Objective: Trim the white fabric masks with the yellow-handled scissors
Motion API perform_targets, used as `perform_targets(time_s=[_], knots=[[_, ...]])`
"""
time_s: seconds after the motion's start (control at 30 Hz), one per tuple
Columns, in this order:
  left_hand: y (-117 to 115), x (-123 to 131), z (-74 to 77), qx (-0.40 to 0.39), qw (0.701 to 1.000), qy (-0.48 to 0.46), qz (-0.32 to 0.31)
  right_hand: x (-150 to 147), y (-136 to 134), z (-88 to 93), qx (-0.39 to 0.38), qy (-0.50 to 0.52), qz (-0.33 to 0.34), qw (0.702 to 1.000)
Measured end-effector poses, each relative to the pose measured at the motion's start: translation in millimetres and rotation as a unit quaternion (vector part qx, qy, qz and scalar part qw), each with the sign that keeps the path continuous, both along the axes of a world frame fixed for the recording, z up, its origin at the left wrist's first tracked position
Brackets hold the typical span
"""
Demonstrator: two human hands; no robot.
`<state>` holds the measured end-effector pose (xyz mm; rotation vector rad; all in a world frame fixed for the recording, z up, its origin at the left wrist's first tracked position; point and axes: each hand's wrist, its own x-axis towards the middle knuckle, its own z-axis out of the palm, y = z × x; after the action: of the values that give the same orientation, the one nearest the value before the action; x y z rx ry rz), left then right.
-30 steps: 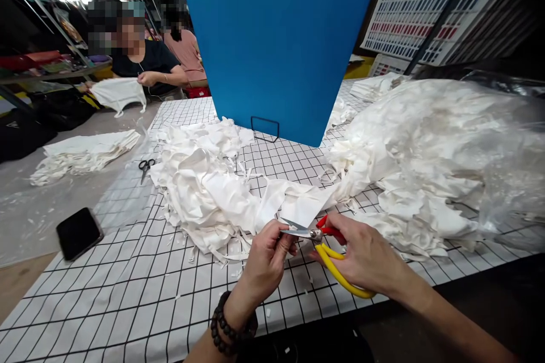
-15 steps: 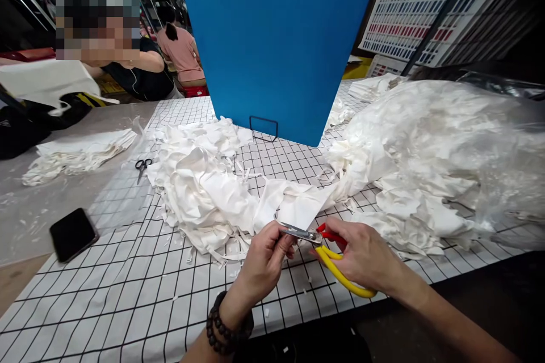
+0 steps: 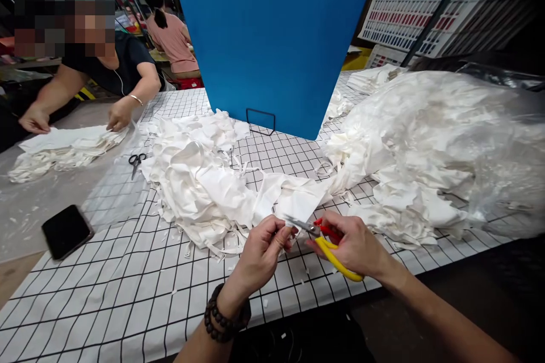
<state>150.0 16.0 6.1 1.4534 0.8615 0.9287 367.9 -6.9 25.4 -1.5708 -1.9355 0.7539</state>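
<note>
My right hand [image 3: 353,243] is closed around a pair of scissors [image 3: 336,261] with one yellow and one red handle. The blades point left toward my left hand [image 3: 266,247], whose thumb and fingers pinch the edge of a white fabric piece [image 3: 293,195]. The blades lie beside those fingertips, at the fabric's near edge; whether they are cutting I cannot tell. The fabric stretches between a heap of white cloth pieces [image 3: 191,181] on the left and more white cloth [image 3: 404,210] on the right. Small white scraps lie on the checked tablecloth [image 3: 149,295].
A tall blue board [image 3: 276,39] stands at the back. A large clear plastic bag [image 3: 447,130] of cloth fills the right. At left are black scissors [image 3: 136,163], a phone [image 3: 67,231] and a cloth stack [image 3: 63,150], with a co-worker's hands [image 3: 121,113] on it.
The co-worker's arms have come down from a raised white cloth to the stack. My hands stay close together; the scissors have shifted slightly left and up in view.
</note>
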Motion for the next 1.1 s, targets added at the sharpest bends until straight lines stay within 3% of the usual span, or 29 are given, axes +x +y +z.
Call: perform_targets(time_s=[0.1,0.17,0.27,0.47,0.57,0.63,0.7,0.73,0.77,0.8,0.83,0.87,0.9,0.93,1.0,1.1], knots=[[0.9,-2.0,-3.3,-0.046,0.998,-0.049,0.005,29.1,7.7,-9.3,-0.090,0.164,-0.047,0.981],[1.3,-5.3,-4.8,-0.062,0.994,-0.085,0.013,51.4,17.8,-17.7,-0.080,0.218,-0.116,0.966],[2.3,-14.3,-4.8,-0.055,0.990,-0.122,0.042,71.7,37.8,-30.4,-0.024,0.207,-0.172,0.963],[15.7,-58.1,-3.4,-0.001,0.987,-0.105,0.125,52.2,80.3,-46.4,-0.032,0.086,-0.092,0.992],[19.1,-86.1,-1.0,0.029,0.983,0.005,0.182,38.0,88.4,-45.6,-0.019,0.066,-0.079,0.995],[12.7,-95.7,4.3,0.062,0.948,0.155,0.273,29.8,83.2,-40.9,-0.005,0.064,-0.072,0.995],[-0.8,-91.1,11.9,0.104,0.871,0.284,0.386,20.1,69.2,-33.9,0.034,0.062,-0.072,0.995],[-9.1,-82.8,15.6,0.116,0.850,0.307,0.413,14.4,59.5,-30.1,0.073,0.052,-0.076,0.993],[-17.2,-70.9,18.4,0.109,0.860,0.298,0.400,8.1,48.6,-26.3,0.122,0.035,-0.082,0.989],[-24.5,-55.9,19.9,0.074,0.901,0.261,0.337,1.5,37.0,-22.7,0.177,0.010,-0.086,0.980],[-30.3,-38.8,19.6,0.010,0.952,0.199,0.234,-5.1,25.2,-19.5,0.230,-0.021,-0.088,0.969],[-34.2,-20.7,17.5,-0.073,0.983,0.125,0.115,-11.4,13.5,-16.8,0.274,-0.053,-0.084,0.957],[-36.2,-2.8,13.8,-0.152,0.987,0.051,0.028,-17.2,2.3,-14.8,0.303,-0.083,-0.075,0.946],[-36.5,13.7,8.9,-0.209,0.978,-0.019,-0.009,-22.2,-8.2,-13.7,0.322,-0.108,-0.062,0.938],[-34.2,38.9,-2.0,-0.275,0.954,-0.122,0.008,-29.5,-26.3,-13.9,0.336,-0.140,-0.035,0.931],[-30.2,52.7,-13.3,-0.307,0.934,-0.171,0.066,-32.6,-46.1,-19.2,0.310,-0.122,-0.017,0.943]])
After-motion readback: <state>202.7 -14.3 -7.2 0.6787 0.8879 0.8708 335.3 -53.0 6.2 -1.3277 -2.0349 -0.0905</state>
